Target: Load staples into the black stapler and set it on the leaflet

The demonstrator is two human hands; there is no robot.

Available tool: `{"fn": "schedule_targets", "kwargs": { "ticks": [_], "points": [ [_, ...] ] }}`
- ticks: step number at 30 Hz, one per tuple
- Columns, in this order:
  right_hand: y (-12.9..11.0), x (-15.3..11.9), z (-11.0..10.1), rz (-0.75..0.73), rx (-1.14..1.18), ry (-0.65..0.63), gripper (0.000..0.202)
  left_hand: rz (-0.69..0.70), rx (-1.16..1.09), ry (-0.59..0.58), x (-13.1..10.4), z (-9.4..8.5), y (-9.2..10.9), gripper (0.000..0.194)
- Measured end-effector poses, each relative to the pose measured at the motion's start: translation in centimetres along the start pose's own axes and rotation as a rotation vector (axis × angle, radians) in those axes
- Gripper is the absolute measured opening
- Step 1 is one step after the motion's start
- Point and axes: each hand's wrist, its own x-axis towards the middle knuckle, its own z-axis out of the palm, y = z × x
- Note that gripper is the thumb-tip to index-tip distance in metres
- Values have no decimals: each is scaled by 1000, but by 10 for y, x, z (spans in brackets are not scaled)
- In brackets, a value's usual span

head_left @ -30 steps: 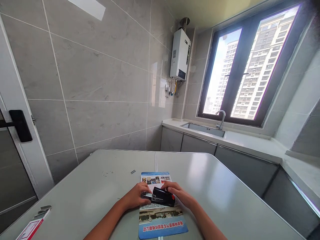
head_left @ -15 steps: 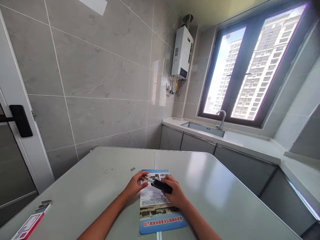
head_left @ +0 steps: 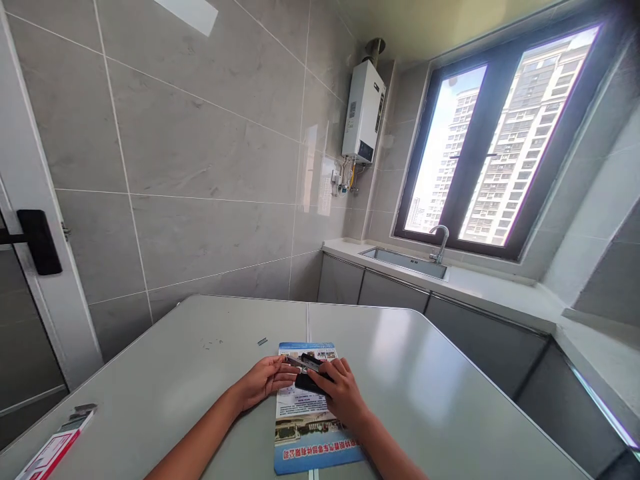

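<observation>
Above the printed sheet point(head_left: 315, 430) I hold a black stapler point(head_left: 311, 383) with a silver metal rail, its parts spread apart. My right hand point(head_left: 345, 393) is wrapped round the black body from the right side. The fingertips of my left hand point(head_left: 263, 381) pinch the front end of the metal rail, and its other fingers lie under it. Whether staples sit inside the rail is too small to tell. Short staple strips point(head_left: 263, 341) lie on the table just beyond my left hand.
Loose staples point(head_left: 213, 343) are scattered on the pale table point(head_left: 415, 400). A red and white package point(head_left: 55, 447) lies at its left edge. Beyond stand a counter with a sink point(head_left: 405, 262), a faucet point(head_left: 440, 243) and a wall-mounted water heater point(head_left: 364, 112). A door with a black handle point(head_left: 37, 241) is at left.
The stapler has turned and its parts now stand apart, with the metal rail showing separately from the black body. My left fingers have come closer in round the rail's end.
</observation>
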Motion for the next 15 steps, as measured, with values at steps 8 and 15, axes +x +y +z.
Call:
{"fn": "schedule_targets", "kwargs": {
  "ticks": [8,15],
  "points": [
    [-6,1,2,-95,-57,-77,47,-10,24,-78,-3,2,2,39],
    [-8,2,3,-81,-110,-40,41,2,51,-76,-1,-2,1,43]
  ]
}}
